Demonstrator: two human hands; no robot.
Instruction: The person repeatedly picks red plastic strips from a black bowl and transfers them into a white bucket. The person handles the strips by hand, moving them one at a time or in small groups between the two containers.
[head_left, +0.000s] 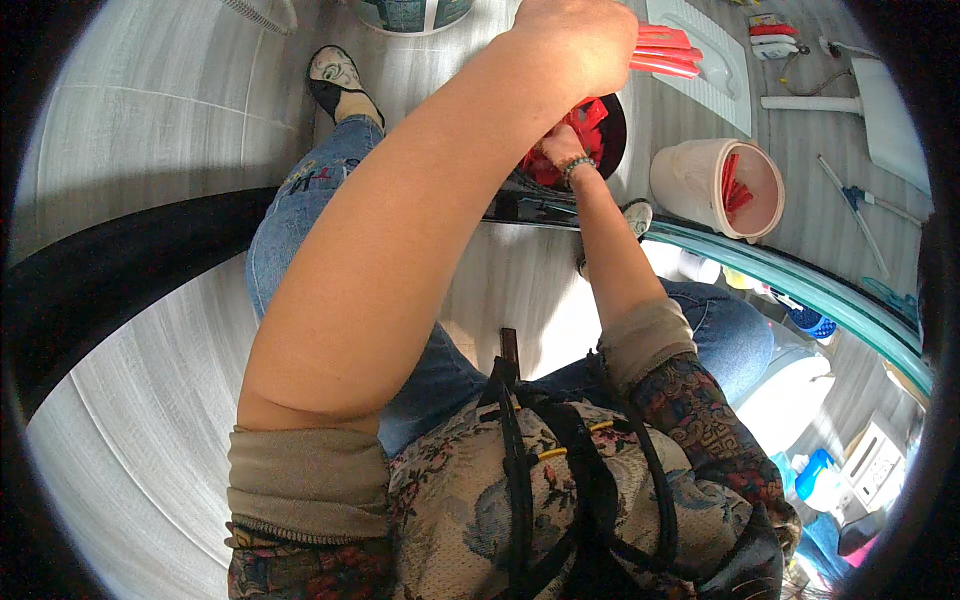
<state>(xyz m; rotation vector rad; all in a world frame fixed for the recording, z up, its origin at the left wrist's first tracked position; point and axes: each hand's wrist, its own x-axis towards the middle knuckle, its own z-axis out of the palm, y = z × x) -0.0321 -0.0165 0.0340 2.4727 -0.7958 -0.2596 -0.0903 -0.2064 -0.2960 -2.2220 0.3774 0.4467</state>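
My left hand (581, 41) reaches across at the top, its fingers closed around a bundle of long, flat red strips (667, 54) that stick out to the right. Below it, my right hand (561, 145), with a beaded bracelet at the wrist, is down inside a dark round container (615, 139) among crumpled red pieces (590, 118). Its fingertips are hidden there, so its hold cannot be told. My left forearm covers part of this container. To the right, a whitish plastic bucket (686, 180) lies tipped or leaning, with more red strips (733, 193) inside.
A white squat toilet pan (709, 64) lies beyond the bucket. A curved black sill (142, 255) and a glass panel edge (810, 270) cross the floor. At the top stands a large bucket (412, 15). A white pipe (810, 103) and small packets (772, 41) lie at upper right.
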